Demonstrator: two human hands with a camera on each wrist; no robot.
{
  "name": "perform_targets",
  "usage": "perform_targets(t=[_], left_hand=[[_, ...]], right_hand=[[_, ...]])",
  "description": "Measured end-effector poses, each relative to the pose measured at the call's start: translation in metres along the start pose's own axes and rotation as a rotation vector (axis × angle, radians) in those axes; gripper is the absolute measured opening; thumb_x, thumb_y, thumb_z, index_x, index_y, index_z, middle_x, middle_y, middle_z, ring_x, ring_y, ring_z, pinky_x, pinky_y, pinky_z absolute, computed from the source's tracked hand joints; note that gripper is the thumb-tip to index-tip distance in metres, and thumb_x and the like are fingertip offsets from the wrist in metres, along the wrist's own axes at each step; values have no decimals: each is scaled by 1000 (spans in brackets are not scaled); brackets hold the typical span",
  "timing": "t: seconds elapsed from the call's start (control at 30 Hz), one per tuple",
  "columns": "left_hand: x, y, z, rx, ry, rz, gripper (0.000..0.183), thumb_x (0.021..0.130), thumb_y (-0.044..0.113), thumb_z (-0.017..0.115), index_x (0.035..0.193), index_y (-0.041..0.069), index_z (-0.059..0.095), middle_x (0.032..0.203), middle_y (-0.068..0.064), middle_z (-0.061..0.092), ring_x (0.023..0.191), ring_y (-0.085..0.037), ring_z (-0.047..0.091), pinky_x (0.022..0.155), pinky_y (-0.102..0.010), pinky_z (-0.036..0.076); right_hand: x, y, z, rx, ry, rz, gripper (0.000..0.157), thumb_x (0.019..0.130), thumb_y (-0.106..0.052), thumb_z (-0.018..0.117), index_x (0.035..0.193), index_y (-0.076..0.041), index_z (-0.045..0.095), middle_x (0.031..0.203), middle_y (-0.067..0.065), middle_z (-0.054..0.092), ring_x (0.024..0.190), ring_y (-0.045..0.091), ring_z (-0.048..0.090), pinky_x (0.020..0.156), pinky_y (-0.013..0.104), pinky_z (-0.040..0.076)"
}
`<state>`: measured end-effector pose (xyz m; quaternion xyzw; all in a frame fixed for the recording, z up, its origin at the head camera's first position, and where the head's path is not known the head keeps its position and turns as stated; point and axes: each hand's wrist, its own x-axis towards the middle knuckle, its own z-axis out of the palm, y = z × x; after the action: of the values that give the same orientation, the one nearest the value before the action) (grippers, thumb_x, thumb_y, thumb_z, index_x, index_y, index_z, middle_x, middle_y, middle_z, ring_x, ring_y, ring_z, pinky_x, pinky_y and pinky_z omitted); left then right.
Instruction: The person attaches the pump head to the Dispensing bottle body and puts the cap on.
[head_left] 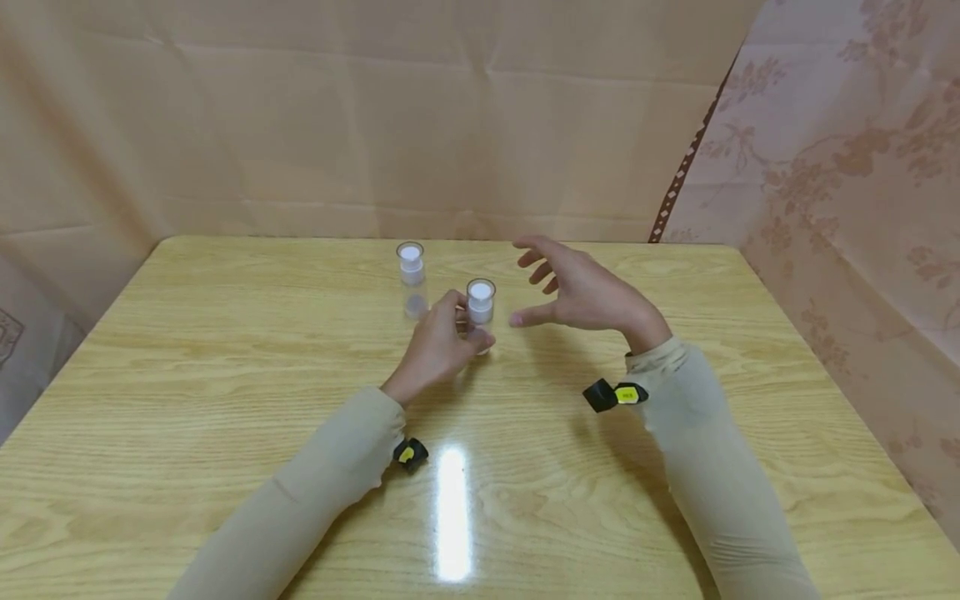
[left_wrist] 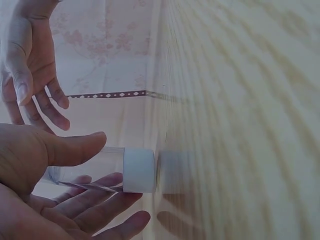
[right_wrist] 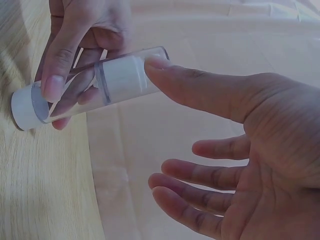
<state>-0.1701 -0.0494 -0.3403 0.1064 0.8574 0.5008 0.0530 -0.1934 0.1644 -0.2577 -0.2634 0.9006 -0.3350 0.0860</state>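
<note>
Upright at the table's middle is a clear cylindrical pump bottle (head_left: 481,310), with a white pump head under a transparent cap. My left hand (head_left: 441,340) holds its lower part between thumb and fingers. In the left wrist view the bottle's white base (left_wrist: 139,170) is right at the tabletop. To the right, my right hand (head_left: 588,290) is held above the table with fingers spread and nothing in it. The right wrist view has its thumb (right_wrist: 200,90) overlapping the capped end of the bottle. A second, similar bottle (head_left: 412,268) stands farther back on the left.
The wood-grain table (head_left: 225,358) bears a bright light reflection near its front. A beige curtain (head_left: 420,125) hangs behind the back edge, and a floral cloth (head_left: 847,167) hangs at the right.
</note>
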Motion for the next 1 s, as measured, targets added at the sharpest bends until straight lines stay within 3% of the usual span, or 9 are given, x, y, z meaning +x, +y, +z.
perform_targets(t=[0.6, 0.83, 1.0], left_hand=[[0, 0, -2, 88, -15, -7, 56, 85, 11, 83, 129, -1, 51, 131, -20, 61, 119, -34, 62, 101, -45, 49], [-7, 9, -22, 294, -63, -36, 67, 83, 15, 85, 138, 3, 50, 134, -17, 61, 121, -37, 59, 98, -52, 49], [-21, 11, -48, 407, -40, -35, 55, 86, 16, 82, 134, 1, 58, 127, -19, 66, 112, -38, 64, 86, -54, 54]], right_hand=[[0, 3, -1, -15, -3, 9, 98, 79, -23, 90, 156, -6, 31, 143, 17, 51, 119, 33, 57, 99, 48, 48], [-2, 10, -3, -58, -3, 48, 95, 82, -26, 88, 156, -6, 31, 144, 18, 49, 122, 35, 55, 99, 50, 47], [-7, 19, -2, -113, 19, 63, 84, 90, -28, 80, 156, -6, 33, 145, 19, 48, 125, 36, 52, 100, 53, 46]])
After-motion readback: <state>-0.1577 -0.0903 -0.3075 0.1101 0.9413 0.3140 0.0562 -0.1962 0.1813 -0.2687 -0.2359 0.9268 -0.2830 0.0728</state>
